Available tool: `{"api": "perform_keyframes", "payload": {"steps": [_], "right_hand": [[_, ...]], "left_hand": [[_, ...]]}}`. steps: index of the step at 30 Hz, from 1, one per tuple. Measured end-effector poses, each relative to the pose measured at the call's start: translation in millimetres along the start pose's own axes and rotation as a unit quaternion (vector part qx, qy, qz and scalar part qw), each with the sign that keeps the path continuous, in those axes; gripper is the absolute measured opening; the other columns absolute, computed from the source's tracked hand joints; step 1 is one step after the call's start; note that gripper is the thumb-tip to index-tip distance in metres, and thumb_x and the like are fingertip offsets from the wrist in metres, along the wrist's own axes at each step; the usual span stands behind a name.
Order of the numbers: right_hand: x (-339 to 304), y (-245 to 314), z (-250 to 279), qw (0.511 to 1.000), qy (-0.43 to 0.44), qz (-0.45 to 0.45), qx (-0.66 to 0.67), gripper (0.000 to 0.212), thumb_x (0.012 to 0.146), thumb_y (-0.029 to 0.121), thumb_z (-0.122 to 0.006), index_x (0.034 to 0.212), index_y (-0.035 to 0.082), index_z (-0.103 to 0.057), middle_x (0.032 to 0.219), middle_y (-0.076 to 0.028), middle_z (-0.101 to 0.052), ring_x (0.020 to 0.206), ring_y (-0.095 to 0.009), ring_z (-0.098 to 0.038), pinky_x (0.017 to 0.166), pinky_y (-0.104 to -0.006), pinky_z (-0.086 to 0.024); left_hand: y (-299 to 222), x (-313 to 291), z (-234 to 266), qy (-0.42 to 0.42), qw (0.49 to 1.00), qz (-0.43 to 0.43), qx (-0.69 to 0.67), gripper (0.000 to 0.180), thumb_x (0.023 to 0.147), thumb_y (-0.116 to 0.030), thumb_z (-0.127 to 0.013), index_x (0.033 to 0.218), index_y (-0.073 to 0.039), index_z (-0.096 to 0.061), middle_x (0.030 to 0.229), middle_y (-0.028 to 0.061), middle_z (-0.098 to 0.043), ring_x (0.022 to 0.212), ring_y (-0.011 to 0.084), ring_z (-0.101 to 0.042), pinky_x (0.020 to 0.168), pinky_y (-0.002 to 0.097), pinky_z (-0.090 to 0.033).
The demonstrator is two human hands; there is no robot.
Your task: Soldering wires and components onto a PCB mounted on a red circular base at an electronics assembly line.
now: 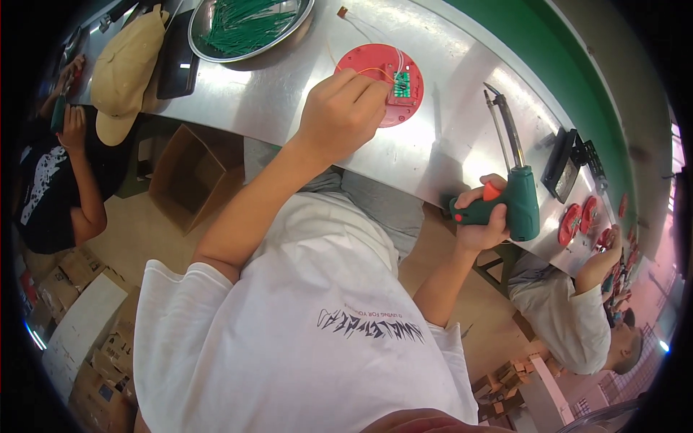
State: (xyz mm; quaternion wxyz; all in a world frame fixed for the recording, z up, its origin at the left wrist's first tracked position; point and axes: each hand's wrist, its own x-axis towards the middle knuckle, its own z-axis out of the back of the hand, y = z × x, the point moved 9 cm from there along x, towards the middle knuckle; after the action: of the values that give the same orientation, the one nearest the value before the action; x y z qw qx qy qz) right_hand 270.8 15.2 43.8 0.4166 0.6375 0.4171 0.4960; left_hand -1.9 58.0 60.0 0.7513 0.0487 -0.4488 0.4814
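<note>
My right hand (482, 225) is wrapped round the grip of a green soldering gun (522, 206) with a red trigger. Its long metal tip and thin feed tube point up over the bench, apart from the work. On the metal bench lies a round red plastic base (404, 115) carrying a small green circuit board (402, 85). My left hand (345, 114) rests against the base's left side, fingers closed beside the board; what they pinch is hidden. A thin orange wire (372, 69) runs past its knuckles to the board. White wires lead up to a small brown part (342, 12).
A metal bowl (196, 45) of green wires stands at the upper left. Beside it lie a dark tray (177, 72) and a tan cap (126, 72). Right of the gun are a black stand (567, 166) and red bases (570, 224). Co-workers sit on both sides.
</note>
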Motion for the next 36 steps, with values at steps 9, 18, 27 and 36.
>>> {"api": "perform_keyframes", "payload": {"steps": [9, 18, 27, 36], "right_hand": [[6, -19, 44, 0.988, -0.134, -0.043, 0.058, 0.049, 0.099, 0.039, -0.047, 0.114, -0.007, -0.052, 0.085, -0.018, -0.061, 0.047, -0.019, -0.052, 0.040, -0.0304, -0.041], [-5, -21, 52, 0.966, -0.235, -0.056, 0.093, 0.048, 0.101, 0.043, -0.039, 0.108, -0.003, -0.050, 0.056, -0.008, -0.050, 0.045, -0.016, -0.043, 0.044, -0.0271, -0.039], [-10, -25, 62, 0.945, -0.307, -0.055, 0.100, 0.047, 0.101, 0.042, -0.039, 0.106, -0.003, -0.051, 0.055, -0.007, -0.048, 0.044, -0.015, -0.042, 0.044, -0.0271, -0.039], [-4, -29, 58, 0.948, -0.274, -0.071, 0.143, 0.047, 0.103, 0.043, -0.037, 0.108, -0.001, -0.054, 0.057, -0.005, -0.049, 0.049, -0.015, -0.044, 0.048, -0.0271, -0.037]], "left_hand": [[-17, 37, 13, 0.029, 0.999, 0.017, 0.023, 0.041, 0.067, -0.016, -0.076, 0.106, -0.008, -0.065, 0.098, 0.0117, -0.065, 0.085, 0.0323, -0.060, 0.079, 0.0440, -0.050], [97, 215, -122, 0.201, 0.959, 0.040, 0.195, 0.049, 0.073, -0.027, -0.071, 0.119, -0.010, -0.065, 0.103, 0.0175, -0.069, 0.101, 0.0382, -0.063, 0.085, 0.0484, -0.050], [82, 288, -282, 0.283, 0.938, 0.145, 0.139, 0.041, 0.087, -0.043, -0.066, 0.109, -0.009, -0.073, 0.111, 0.0172, -0.071, 0.108, 0.0389, -0.064, 0.091, 0.0516, -0.050], [108, 277, -273, 0.295, 0.927, 0.133, -0.189, 0.033, 0.092, -0.037, -0.070, 0.103, -0.007, -0.074, 0.088, 0.0122, -0.073, 0.085, 0.0206, -0.070, 0.077, 0.0348, -0.055]]}}
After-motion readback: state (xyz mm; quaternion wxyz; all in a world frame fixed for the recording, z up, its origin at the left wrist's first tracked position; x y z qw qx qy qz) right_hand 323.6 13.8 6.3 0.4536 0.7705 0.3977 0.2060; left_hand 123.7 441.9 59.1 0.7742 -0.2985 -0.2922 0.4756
